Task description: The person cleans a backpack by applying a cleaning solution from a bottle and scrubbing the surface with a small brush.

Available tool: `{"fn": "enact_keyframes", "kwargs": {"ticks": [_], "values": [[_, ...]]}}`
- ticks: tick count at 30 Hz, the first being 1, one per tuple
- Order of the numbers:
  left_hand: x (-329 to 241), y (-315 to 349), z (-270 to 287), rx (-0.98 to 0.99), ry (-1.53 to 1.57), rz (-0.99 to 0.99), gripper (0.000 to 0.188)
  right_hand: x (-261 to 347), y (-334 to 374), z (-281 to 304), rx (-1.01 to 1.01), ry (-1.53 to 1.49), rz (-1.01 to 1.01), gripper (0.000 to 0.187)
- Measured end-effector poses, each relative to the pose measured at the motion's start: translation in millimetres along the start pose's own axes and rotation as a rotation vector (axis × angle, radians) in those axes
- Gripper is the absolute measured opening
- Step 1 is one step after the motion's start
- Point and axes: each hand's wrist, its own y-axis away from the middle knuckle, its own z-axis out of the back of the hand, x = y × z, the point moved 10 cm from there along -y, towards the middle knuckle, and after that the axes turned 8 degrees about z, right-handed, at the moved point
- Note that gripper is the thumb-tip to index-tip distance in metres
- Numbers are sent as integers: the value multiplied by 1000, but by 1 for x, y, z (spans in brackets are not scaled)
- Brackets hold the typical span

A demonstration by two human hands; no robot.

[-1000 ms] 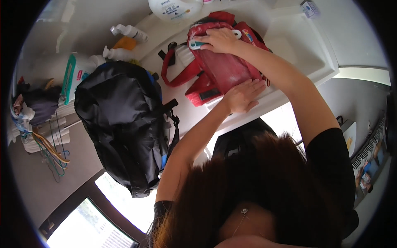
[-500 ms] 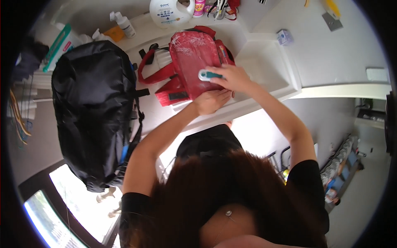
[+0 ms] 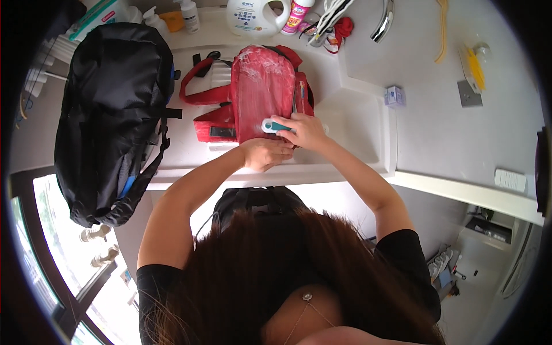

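A red backpack (image 3: 260,95) lies in the white sink (image 3: 359,129), its straps spread to the left. Whitish suds streak its front, thickest at the far end. In my right hand (image 3: 307,131) is a scrubbing brush with a white and teal handle (image 3: 270,126), held against the near part of the backpack; its bristles are hidden. My left hand (image 3: 267,154) grips the backpack's near edge, close to the brush, and its fingertips are partly hidden.
A black backpack (image 3: 118,109) hangs or stands at the left, beside the sink. Along the back ledge are a detergent jug (image 3: 253,17), a pink bottle (image 3: 297,16) and a white pump bottle (image 3: 189,16). A chrome faucet (image 3: 382,23) and a small purple-white box (image 3: 394,96) are farther right.
The brush and my right hand have come nearer to me along the backpack, closer to my left hand. My left hand keeps its hold on the near edge. The whole view has shifted.
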Motion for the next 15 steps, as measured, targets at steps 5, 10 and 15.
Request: {"fn": "enact_keyframes", "kwargs": {"ticks": [5, 10, 15], "values": [[1, -4, 0, 22, 1, 36, 38, -86, -76, 34, -160, 219, -60, 47], [3, -1, -3, 39, -43, 94, 38, -94, -147, 47, -294, 214, -73, 42], [0, -11, -2, 70, -45, 79, 36, -134, -154, 43, -413, 138, -288, 44]]}}
